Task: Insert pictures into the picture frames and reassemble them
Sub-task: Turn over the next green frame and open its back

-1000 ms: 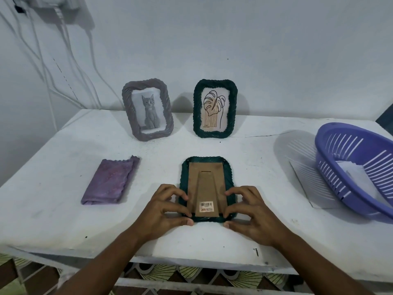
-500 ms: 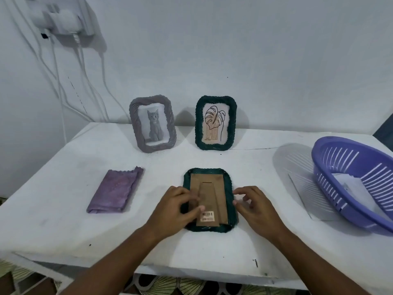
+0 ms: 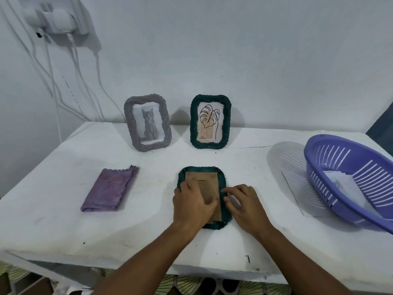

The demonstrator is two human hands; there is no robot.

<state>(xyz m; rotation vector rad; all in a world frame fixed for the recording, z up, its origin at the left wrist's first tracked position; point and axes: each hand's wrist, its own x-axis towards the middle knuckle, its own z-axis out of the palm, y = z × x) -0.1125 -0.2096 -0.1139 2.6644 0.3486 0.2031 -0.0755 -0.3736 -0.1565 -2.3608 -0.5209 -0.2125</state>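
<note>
Pressing cardboard backing board (image 3: 205,184) flat into face-down dark green frame (image 3: 223,222) at front-centre of white table (image 3: 53,220). Left hand (image 3: 192,204) laid open, palm on board, gripping nothing. Right hand (image 3: 244,202) fingertips curled at right rim, apparently working retaining tab; nothing held. Best to keep steady downward pressure, seat board square, turn tabs fully. Grey cat frame (image 3: 147,122) and green leaf frame (image 3: 210,122) upright behind.

Bare white bench (image 3: 251,167) at 12 o'clock; folded purple cloth (image 3: 109,189) at 9, slotted purple plastic basket (image 3: 348,177) at 3 obstruct.
</note>
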